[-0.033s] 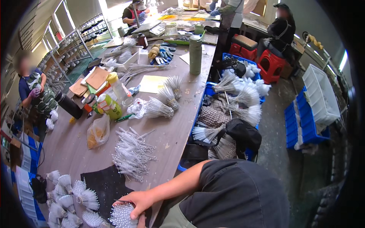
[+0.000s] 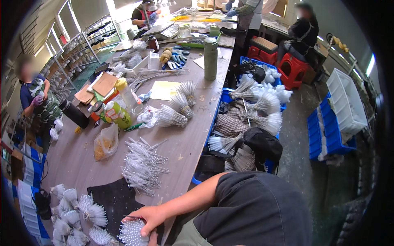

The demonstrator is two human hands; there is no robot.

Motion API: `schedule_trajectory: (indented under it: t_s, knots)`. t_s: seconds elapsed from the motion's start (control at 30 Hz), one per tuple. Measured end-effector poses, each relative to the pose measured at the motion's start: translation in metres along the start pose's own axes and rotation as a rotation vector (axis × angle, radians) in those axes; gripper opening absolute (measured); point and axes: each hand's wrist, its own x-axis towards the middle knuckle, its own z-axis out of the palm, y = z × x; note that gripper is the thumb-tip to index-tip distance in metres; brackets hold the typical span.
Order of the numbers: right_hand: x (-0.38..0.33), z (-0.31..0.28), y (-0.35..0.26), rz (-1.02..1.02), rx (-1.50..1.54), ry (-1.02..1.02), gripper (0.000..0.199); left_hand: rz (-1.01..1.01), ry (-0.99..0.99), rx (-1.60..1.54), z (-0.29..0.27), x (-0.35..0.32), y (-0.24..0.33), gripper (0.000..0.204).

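My right hand (image 2: pixel 146 216) reaches in from the lower right and is closed over the top of a round bundle of thin white plastic sticks (image 2: pixel 130 234) at the near table edge. Just under it, a bit of my left hand (image 2: pixel 153 238) shows at the picture's bottom edge, against the same bundle; its grip is hidden. The bundle sits on a dark mat (image 2: pixel 113 201). A loose pile of white sticks (image 2: pixel 141 164) lies beyond the mat. Several finished fanned bundles (image 2: pixel 78 213) lie to the left.
The long grey table (image 2: pixel 78 156) holds more fanned bundles (image 2: pixel 178 108), a plastic bag (image 2: pixel 106 142), bottles (image 2: pixel 118 115), a tall green flask (image 2: pixel 210 58) and cardboard (image 2: pixel 104 83). Blue crates (image 2: pixel 328 131) and red stools (image 2: pixel 293 69) stand on the right. A person (image 2: pixel 35 96) works at the left, others at the far end.
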Motion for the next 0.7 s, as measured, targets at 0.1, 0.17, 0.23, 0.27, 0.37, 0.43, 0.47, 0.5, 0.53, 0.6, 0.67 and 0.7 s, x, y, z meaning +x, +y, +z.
schedule_trajectory:
  t_s: [0.1, 0.17, 0.23, 0.27, 0.37, 0.43, 0.47, 0.5, 0.53, 0.6, 0.67, 0.7]
  knots:
    - [-0.001, 0.001, -0.002, 0.012, 0.027, -0.007, 0.099, -0.022, 0.005, -0.012, 0.000, -0.001, 0.000, 0.056]
    - [-0.002, 0.001, -0.005, -0.006, 0.017, -0.010, 0.099, -0.036, 0.011, -0.021, 0.001, -0.003, 0.001, 0.056]
    - [-0.002, 0.002, -0.006, 0.002, 0.014, -0.010, 0.099, -0.050, 0.017, -0.031, 0.001, -0.005, 0.002, 0.056]
    - [-0.003, 0.002, -0.006, 0.012, 0.011, -0.011, 0.099, -0.057, 0.020, -0.037, 0.001, -0.006, 0.003, 0.056]
    - [-0.004, 0.003, -0.004, 0.004, -0.012, -0.006, 0.099, -0.077, 0.031, -0.053, 0.002, -0.008, 0.003, 0.056]
    - [-0.004, 0.004, -0.002, -0.005, -0.019, -0.002, 0.099, -0.091, 0.038, -0.065, 0.002, -0.010, 0.003, 0.056]
    - [-0.004, 0.004, -0.001, -0.011, -0.028, 0.003, 0.099, -0.099, 0.041, -0.070, 0.002, -0.010, 0.003, 0.056]
    - [-0.004, 0.004, -0.001, -0.013, -0.027, 0.004, 0.099, -0.106, 0.045, -0.076, 0.002, -0.011, 0.003, 0.055]
    - [-0.004, 0.005, -0.001, -0.017, -0.012, 0.005, 0.098, -0.113, 0.049, -0.081, 0.002, -0.011, 0.003, 0.055]
    - [-0.004, 0.006, -0.003, -0.023, 0.004, 0.007, 0.097, -0.127, 0.057, -0.092, 0.001, -0.012, 0.002, 0.055]
    - [-0.005, 0.005, -0.007, -0.027, -0.018, 0.004, 0.096, -0.142, 0.064, -0.103, 0.001, -0.013, 0.002, 0.055]
    - [-0.005, 0.005, -0.007, -0.028, -0.016, 0.007, 0.096, -0.151, 0.066, -0.108, 0.001, -0.013, 0.001, 0.055]
